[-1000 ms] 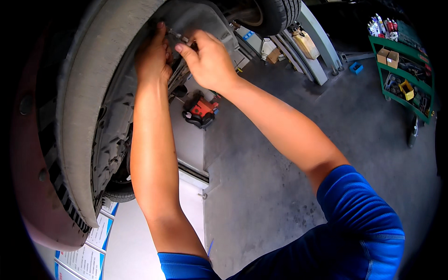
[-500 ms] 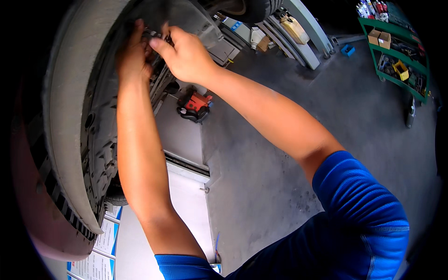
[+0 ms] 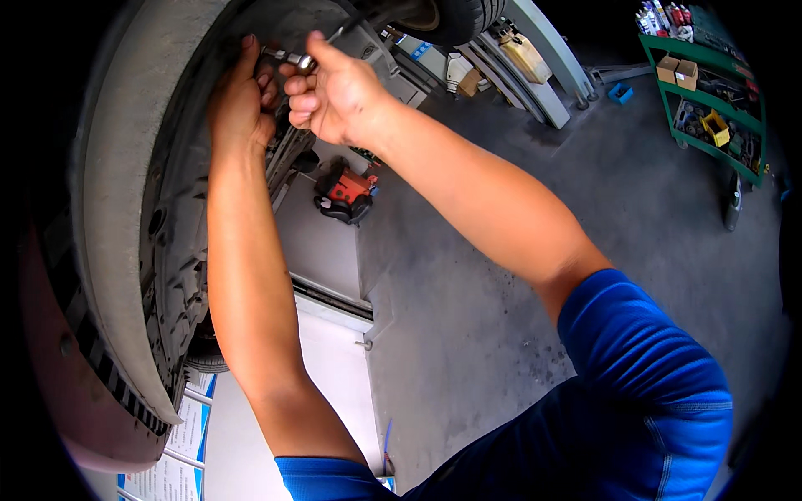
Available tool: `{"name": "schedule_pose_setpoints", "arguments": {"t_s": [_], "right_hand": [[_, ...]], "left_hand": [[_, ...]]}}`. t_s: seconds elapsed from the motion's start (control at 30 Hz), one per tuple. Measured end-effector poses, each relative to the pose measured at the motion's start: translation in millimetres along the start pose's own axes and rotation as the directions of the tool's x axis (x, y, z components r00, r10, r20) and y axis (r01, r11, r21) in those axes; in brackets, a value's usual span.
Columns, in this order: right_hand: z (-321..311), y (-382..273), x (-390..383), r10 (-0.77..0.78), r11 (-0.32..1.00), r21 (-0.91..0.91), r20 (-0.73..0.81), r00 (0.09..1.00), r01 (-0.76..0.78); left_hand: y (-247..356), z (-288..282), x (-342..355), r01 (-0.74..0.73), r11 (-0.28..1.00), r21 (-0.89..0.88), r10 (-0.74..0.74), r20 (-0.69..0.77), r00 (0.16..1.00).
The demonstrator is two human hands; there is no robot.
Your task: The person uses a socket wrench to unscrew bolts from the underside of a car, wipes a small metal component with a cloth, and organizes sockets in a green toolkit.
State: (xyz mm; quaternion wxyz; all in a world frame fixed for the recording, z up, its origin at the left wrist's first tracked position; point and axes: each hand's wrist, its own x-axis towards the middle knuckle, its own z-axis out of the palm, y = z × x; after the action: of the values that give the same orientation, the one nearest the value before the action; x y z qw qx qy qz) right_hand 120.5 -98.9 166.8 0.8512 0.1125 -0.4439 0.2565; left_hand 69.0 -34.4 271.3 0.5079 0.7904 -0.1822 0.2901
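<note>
Overhead at the upper left, a metal ratchet wrench with a socket (image 3: 296,59) sits against the dark liner under a raised car's pale bumper (image 3: 121,192). My right hand (image 3: 334,100) is closed on the wrench, palm toward me, one digit raised beside its head. My left hand (image 3: 244,104) is at the socket's left end, one digit stretched upward and the other fingers curled; what they hold is hidden in shadow.
A tyre (image 3: 455,18) hangs at the top, beside lift posts (image 3: 551,50) and a beige container (image 3: 525,57). At right stands a green tool cart (image 3: 710,108) near a blue bin (image 3: 620,93). A red-and-black machine (image 3: 347,190) rests low behind my arms.
The whole view has shifted since a second ago, scene and hands appearing further up-left. My right hand has turned, showing its palm and curled fingers, and the wrench is more visible.
</note>
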Motion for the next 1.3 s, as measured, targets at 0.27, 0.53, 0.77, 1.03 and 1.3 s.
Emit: {"name": "schedule_pose_setpoints", "arguments": {"t_s": [0.27, 0.53, 0.77, 1.03, 1.3], "right_hand": [[2, 16, -4, -0.445, 0.577, -0.731, 0.092, 0.891, 0.364], [0, 0, 4, 0.019, 0.996, -0.088, -0.092, 0.996, -0.027], [-5, 19, -2, -0.667, -0.381, -0.815, 0.569, 0.481, 0.436], [-6, 17, 7, -0.666, 0.258, -0.848, 0.191, 0.721, 0.463], [5, 5, -1, -0.033, 0.959, -0.283, -0.048, 0.998, 0.018]], "left_hand": [[-11, 8, 8, -0.137, 0.99, -0.034, 0.131, -0.139, 0.982], [-2, -5, 3, 0.019, 0.998, -0.053, -0.016, 0.06, 0.998], [-6, 13, 3, -0.103, 0.993, 0.061, 0.112, -0.163, 0.98], [0, -5, 5, -0.008, 0.998, 0.07, 0.008, 0.006, 1.0], [0, -7, -2, 0.008, 0.999, -0.037, -0.004, 0.11, 0.994]]}}
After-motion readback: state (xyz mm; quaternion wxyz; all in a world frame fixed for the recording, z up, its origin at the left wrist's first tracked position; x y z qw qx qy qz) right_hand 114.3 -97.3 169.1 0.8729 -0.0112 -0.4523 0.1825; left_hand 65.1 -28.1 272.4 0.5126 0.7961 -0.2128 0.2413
